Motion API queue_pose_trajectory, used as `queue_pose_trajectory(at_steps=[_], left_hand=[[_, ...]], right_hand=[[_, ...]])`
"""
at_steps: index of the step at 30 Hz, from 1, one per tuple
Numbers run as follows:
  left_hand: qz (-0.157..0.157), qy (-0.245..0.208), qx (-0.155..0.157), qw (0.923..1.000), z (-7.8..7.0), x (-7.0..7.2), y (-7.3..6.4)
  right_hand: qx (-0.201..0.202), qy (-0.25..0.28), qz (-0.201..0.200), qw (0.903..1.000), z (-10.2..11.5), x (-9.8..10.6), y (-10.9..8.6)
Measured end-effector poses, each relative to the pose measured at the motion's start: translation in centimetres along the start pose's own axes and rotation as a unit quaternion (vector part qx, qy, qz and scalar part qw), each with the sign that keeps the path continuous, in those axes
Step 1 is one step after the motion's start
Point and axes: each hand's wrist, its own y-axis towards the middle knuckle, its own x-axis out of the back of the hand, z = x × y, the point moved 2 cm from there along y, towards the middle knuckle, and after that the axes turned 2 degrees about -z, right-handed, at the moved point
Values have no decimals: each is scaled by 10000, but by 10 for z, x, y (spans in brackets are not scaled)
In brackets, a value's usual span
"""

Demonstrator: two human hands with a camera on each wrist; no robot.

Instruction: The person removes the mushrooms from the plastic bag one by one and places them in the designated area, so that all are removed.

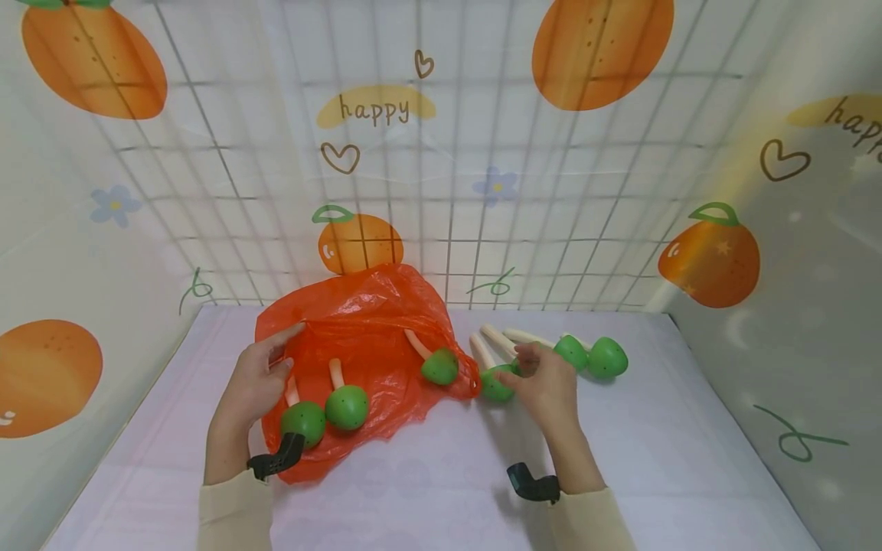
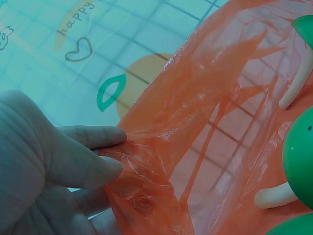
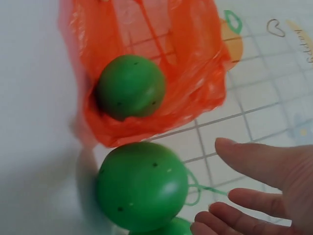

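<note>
A red plastic bag (image 1: 386, 390) lies spread at the left middle of the table. My left hand (image 1: 255, 383) pinches its edge between thumb and fingers, as the left wrist view shows in the bag film (image 2: 146, 171). Three round green-headed pieces with pale stems lie at the bag: two on the left, one (image 1: 439, 367) at its right side. Several more lie to the right of the bag, the nearest green head (image 3: 142, 186) close to it. Over these hovers my right hand (image 1: 551, 386), its fingers loosely extended and apart from that head in the right wrist view.
The white table (image 1: 441, 490) is bounded at the back by a wire grid (image 1: 475, 260) behind a printed sheet. Printed side walls (image 1: 799, 344) stand left and right. Two green heads (image 1: 607, 358) lie farther right, beyond the right hand.
</note>
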Motion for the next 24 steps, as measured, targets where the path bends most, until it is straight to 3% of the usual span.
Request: queue_pose_trajectory(at_steps=[11, 24], left_hand=[[-11, -11, 20, 10000, -2, 1, 0], [-30, 45, 187, 9998, -3, -1, 0]], right_hand=[[87, 939, -232, 9953, 27, 4, -9], [822, 1242, -411, 9880, 60, -10, -25]])
